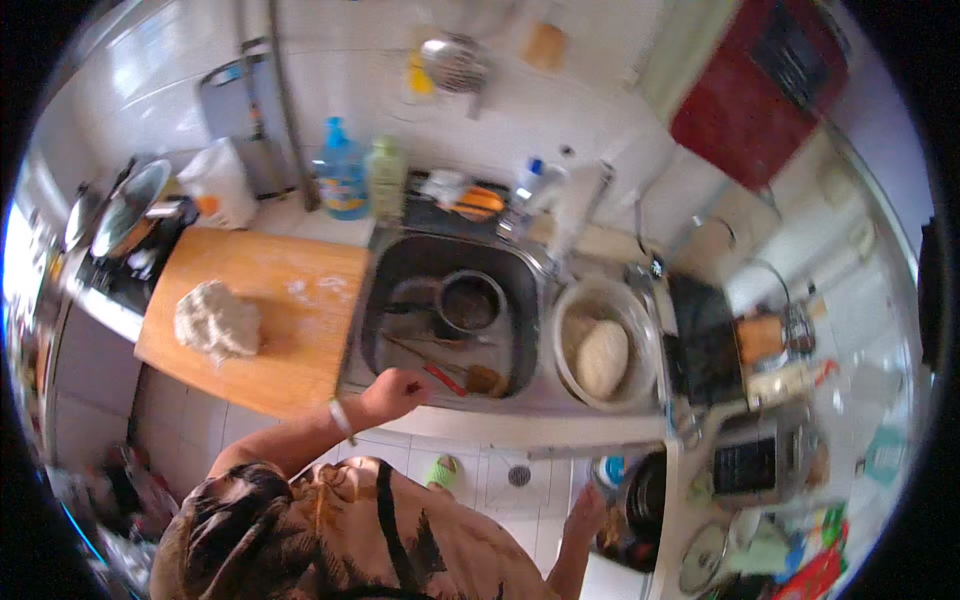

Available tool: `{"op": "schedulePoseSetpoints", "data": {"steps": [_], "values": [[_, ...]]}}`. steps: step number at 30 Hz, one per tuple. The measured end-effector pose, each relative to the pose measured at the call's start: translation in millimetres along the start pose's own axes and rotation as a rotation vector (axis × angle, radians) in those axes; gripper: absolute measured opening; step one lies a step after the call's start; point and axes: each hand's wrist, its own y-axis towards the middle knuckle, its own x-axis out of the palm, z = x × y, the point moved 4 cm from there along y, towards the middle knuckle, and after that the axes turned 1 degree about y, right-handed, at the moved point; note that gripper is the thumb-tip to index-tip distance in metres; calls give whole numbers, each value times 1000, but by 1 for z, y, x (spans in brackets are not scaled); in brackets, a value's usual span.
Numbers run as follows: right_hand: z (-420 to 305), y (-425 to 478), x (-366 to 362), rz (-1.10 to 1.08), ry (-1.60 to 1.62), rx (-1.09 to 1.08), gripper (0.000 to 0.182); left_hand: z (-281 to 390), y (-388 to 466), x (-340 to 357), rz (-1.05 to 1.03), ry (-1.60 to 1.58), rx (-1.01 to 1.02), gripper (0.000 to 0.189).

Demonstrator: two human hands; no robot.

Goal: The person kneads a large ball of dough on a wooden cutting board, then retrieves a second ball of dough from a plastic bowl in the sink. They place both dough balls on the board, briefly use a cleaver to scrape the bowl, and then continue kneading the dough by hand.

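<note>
My left hand [396, 391], with a pale band [340, 417] at the wrist, hovers at the front rim of the steel sink [450, 401]. Its fingers are curled in, and I see nothing in them. A red strip-like item [445, 379] lies close beside it, in the sink. My right hand [589, 508] is lower, beside an open cabinet [600, 551]; blur hides its fingers. A rough lump of dough [217, 321] rests on the wooden board [300, 367] to the left. Right of the sink, a smoother dough ball [602, 358] sits in a translucent basin [564, 382].
A dark pot [472, 301] stands in the sink under the faucet [574, 206]. Behind are a blue pump bottle [343, 176] and a green bottle [387, 178]. Black pans [646, 491] fill part of the cabinet. A pan [131, 210] sits at far left.
</note>
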Motion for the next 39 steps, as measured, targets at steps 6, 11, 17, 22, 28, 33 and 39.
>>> {"op": "schedulePoseSetpoints", "data": {"steps": [6,11,17,22,28,33,39], "values": [[-113,7,79,-308,331,-51,19,-30,-140,-113,412,-152,-327,27],[-205,21,163,-610,447,-383,18,-36,-201,-145,691,-2,-295,29],[-262,8,230,-939,497,-417,16,-37,-252,-139,809,-144,-428,24],[-379,5,288,-1077,592,-510,15,-58,-329,-159,1044,-334,-455,26],[-618,-53,359,-1142,714,-1025,17,-116,-438,-198,1236,-272,-669,22],[-812,-157,476,-1059,703,-1337,23,-186,-517,-270,1391,-416,-640,21],[-969,-253,669,-923,40,-1244,52,-257,-640,-296,1514,-571,-725,15]]}}
